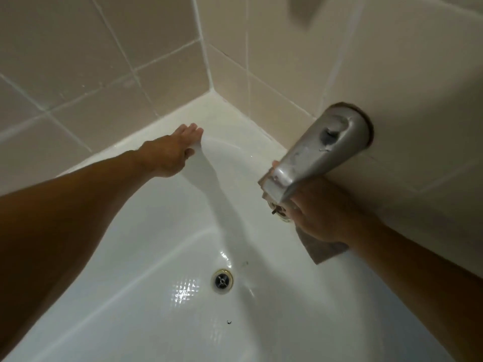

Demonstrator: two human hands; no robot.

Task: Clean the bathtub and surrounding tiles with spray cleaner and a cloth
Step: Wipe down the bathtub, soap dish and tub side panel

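A white bathtub (162,296) fills the lower view, with its drain (222,281) near the middle. My left hand (172,150) lies flat with straight fingers on the tub's far rim near the corner. My right hand (321,212) grips a grey-brown cloth (326,250) under the mouth of the metal tub spout (324,150), which sticks out of the right wall. A corner of the cloth hangs below the hand; part of it shows at the spout's tip. No spray bottle is in view.
Beige tiles (99,53) with white grout cover the back wall and the right wall (287,48). A small dark speck (229,322) lies on the tub floor below the drain. A blurred grey fitting (304,9) sits high on the right wall.
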